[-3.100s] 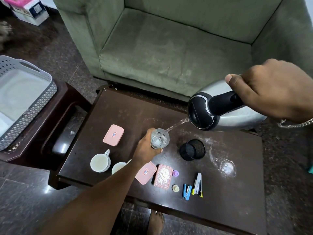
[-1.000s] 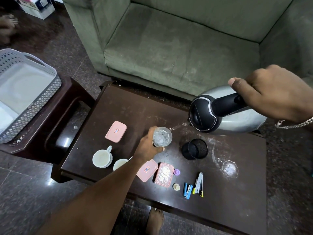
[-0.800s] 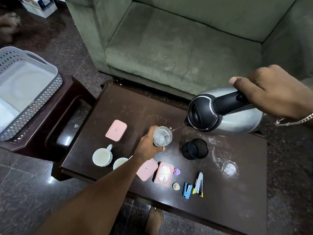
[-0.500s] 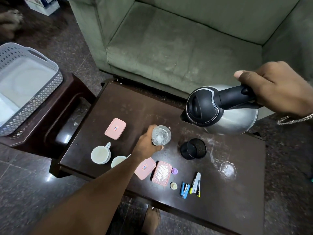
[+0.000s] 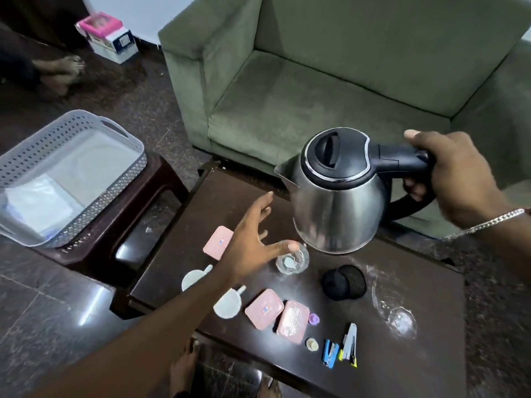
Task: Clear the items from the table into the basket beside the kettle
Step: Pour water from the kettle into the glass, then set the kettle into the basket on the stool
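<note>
My right hand (image 5: pixel 457 179) grips the black handle of a steel kettle (image 5: pixel 336 196), held upright above the dark table (image 5: pixel 402 369). My left hand (image 5: pixel 253 248) hovers open, fingers spread, just left of a drinking glass (image 5: pixel 293 261) holding water that stands on the table; the thumb tip is close to its rim. A grey perforated basket (image 5: pixel 71 173) sits on a stool at the left. On the table lie two white cups (image 5: pixel 192 278) (image 5: pixel 228 304), three pink lidded boxes (image 5: pixel 218 242) (image 5: pixel 263 308) (image 5: pixel 292 321), a black mesh cup (image 5: pixel 344 282), a blue stapler (image 5: pixel 330 353) and a silver stapler (image 5: pixel 350 341).
A second clear glass (image 5: pixel 398 317) lies on its side at the table's right. Two small caps (image 5: pixel 313 318) (image 5: pixel 311 344) sit near the staplers. A green sofa (image 5: pixel 330 81) stands behind the table. Another person's feet (image 5: pixel 61 73) and a box (image 5: pixel 106 37) are at the far left.
Pouring stopped. My right hand tipped the kettle back upright and lifted it. My left hand let go of the glass and opened beside it. The head camera tilted up.
</note>
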The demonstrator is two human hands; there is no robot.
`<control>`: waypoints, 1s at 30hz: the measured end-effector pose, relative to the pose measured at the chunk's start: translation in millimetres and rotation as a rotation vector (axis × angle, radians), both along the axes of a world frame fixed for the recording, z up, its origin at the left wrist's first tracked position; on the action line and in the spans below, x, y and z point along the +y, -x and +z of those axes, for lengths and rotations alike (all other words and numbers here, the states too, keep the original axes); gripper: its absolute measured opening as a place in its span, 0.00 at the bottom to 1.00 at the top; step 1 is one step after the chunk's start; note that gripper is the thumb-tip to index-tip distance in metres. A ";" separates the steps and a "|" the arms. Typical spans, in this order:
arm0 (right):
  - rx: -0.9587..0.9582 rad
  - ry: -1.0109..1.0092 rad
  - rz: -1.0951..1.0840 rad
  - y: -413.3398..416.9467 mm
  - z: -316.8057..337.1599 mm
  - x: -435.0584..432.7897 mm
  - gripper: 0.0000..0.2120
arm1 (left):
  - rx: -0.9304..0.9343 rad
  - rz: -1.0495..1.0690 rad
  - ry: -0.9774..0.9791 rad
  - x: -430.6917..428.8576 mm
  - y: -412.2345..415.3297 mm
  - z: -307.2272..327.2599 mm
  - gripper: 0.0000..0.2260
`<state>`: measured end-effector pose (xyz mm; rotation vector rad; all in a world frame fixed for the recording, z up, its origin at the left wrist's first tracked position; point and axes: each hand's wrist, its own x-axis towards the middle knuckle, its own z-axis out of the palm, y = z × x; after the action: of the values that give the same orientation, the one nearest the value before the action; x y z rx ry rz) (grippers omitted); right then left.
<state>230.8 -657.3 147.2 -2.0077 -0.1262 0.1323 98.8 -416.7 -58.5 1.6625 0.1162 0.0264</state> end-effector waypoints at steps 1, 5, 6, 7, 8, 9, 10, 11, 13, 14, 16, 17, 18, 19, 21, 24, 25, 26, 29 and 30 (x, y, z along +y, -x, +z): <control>0.007 -0.042 0.000 0.7 0.5 13.4 0.24 | -0.040 0.012 0.012 10.5 -1.5 16.2 0.48; 0.017 -0.154 0.013 0.3 6.4 73.9 0.21 | -0.148 0.057 0.036 62.5 -2.7 74.5 0.45; 0.021 -0.177 0.017 -0.5 8.0 90.1 0.21 | -0.171 0.073 0.028 76.8 -1.9 86.7 0.44; 0.022 -0.200 0.029 -2.0 9.0 106.9 0.22 | -0.193 0.088 0.015 92.0 -1.2 97.6 0.42; 0.024 -0.218 0.042 -3.1 10.5 123.0 0.23 | -0.206 0.098 0.003 106.2 -0.7 107.3 0.41; 0.026 -0.232 0.052 -3.1 12.2 135.6 0.23 | -0.210 0.107 -0.011 116.8 0.0 115.2 0.41; 0.025 -0.251 0.066 -4.4 12.5 155.0 0.23 | -0.215 0.125 -0.025 134.0 1.8 121.0 0.41; 0.028 -0.269 0.083 -7.2 11.2 176.5 0.23 | -0.220 0.145 -0.042 154.1 4.1 125.3 0.41; 0.034 -0.285 0.112 -9.9 9.7 211.0 0.24 | -0.222 0.169 -0.070 184.3 7.2 129.9 0.43; 0.030 -0.298 0.128 -12.1 7.8 232.5 0.24 | -0.220 0.186 -0.085 203.9 9.1 131.2 0.44; 0.032 -0.327 0.155 -16.6 3.1 275.8 0.23 | -0.212 0.210 -0.097 243.0 10.8 131.7 0.45; 0.031 -0.338 0.171 -19.0 -0.1 296.6 0.23 | -0.202 0.225 -0.103 261.8 11.0 132.1 0.45; 0.031 -0.347 0.186 -20.5 -3.2 314.9 0.23 | -0.192 0.243 -0.108 278.1 10.8 132.1 0.45; 0.034 -0.354 0.205 -22.6 -8.0 335.4 0.23 | -0.174 0.260 -0.112 296.7 10.2 131.0 0.45; 0.054 -0.370 0.228 -27.4 -21.6 374.1 0.23 | -0.124 0.273 -0.112 333.5 8.9 125.5 0.45; 0.097 -0.394 0.258 -33.8 -47.9 427.4 0.23 | -0.073 0.281 -0.090 381.7 7.0 110.6 0.45; 0.107 -0.404 0.272 -36.6 -57.5 444.3 0.23 | -0.063 0.289 -0.085 395.7 6.1 103.9 0.46; 0.114 -0.404 0.285 -39.1 -67.4 460.2 0.24 | -0.058 0.295 -0.079 408.9 5.3 96.4 0.47; 0.144 -0.376 0.313 -46.5 -98.4 498.0 0.27 | -0.041 0.299 -0.076 443.0 3.0 71.5 0.47; 0.161 -0.368 0.318 -48.0 -109.0 508.0 0.28 | -0.029 0.298 -0.074 452.8 2.3 62.8 0.46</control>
<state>278.7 -149.3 38.2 -1.5919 -0.3412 0.4405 96.5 36.2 4.2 1.7050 0.3431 0.2833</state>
